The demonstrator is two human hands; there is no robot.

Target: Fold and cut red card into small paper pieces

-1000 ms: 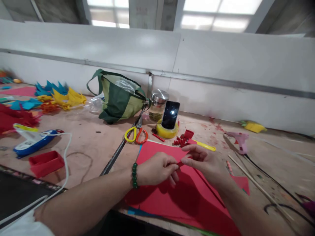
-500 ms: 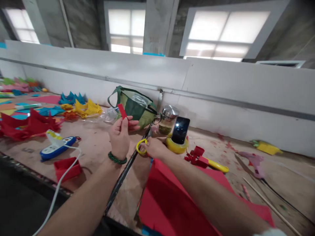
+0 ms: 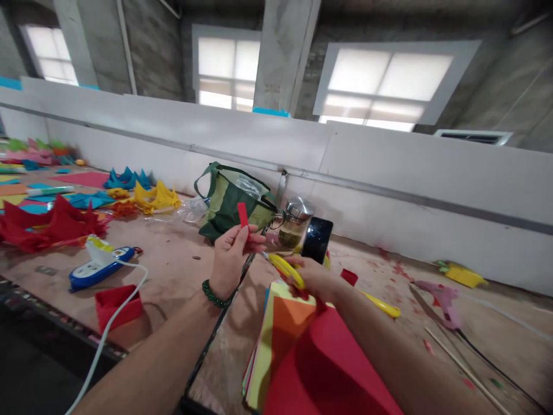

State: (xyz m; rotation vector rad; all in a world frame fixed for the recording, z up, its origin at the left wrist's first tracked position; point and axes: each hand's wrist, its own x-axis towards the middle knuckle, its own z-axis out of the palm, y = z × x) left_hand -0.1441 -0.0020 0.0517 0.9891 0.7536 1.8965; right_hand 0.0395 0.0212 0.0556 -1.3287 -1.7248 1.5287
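Between the thumb and fingers of my left hand (image 3: 230, 258) is a narrow red strip (image 3: 242, 214), its free end pointing up. My right hand (image 3: 318, 279) is closed around yellow-handled scissors (image 3: 287, 270), whose tip reaches towards my left fingers. Under my right wrist a large red sheet (image 3: 332, 369) bends up, its upper edge close to that hand; whether the fingers pinch it I cannot tell. Below it lies a stack with an orange sheet (image 3: 290, 318) and a yellow sheet (image 3: 261, 351) showing.
Behind my hands stand a green bag (image 3: 224, 199), a lidded glass jar (image 3: 296, 222) and a propped phone (image 3: 317, 239). To the left are a blue-and-white power strip (image 3: 101, 268), a red open box (image 3: 118, 308) and red crowns (image 3: 52, 225). A pink glue gun (image 3: 443, 297) lies right.
My right hand has lifted the scissors up and right from the table. The red sheet has shifted and bent, uncovering orange and yellow sheets. My left hand has moved right with the strip.
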